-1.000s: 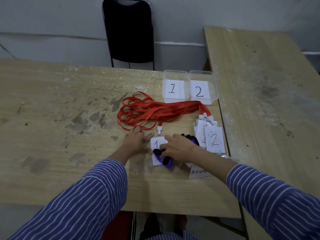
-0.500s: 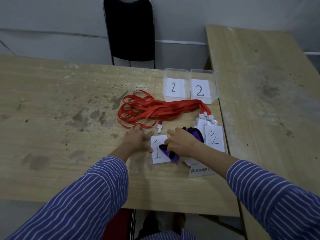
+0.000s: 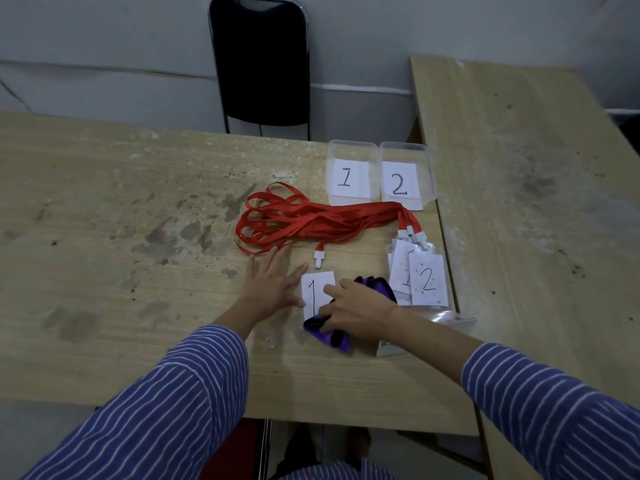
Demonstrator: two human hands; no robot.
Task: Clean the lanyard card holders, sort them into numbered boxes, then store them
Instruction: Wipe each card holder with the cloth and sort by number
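A card holder marked "1" (image 3: 314, 289) lies flat on the wooden table (image 3: 138, 271). My left hand (image 3: 272, 282) rests flat beside it, fingers spread, touching its left edge. My right hand (image 3: 356, 311) presses a purple and black cloth (image 3: 329, 337) onto the holder's lower part. A pile of red lanyards (image 3: 294, 220) lies behind, one white clip (image 3: 318, 259) loose just above the holder. More card holders (image 3: 420, 278), marked "1" and "2", are stacked to the right. Two clear boxes labelled "1" (image 3: 349, 161) and "2" (image 3: 403, 164) stand at the back.
A second wooden table (image 3: 536, 202) adjoins on the right. A black chair (image 3: 259, 64) stands behind the table against the wall. A clear sleeve with a written paper (image 3: 391, 348) lies under my right forearm.
My right hand has slid the cloth toward me, down over the "1" holder, uncovering its upper part. My left hand stays flat on the table.
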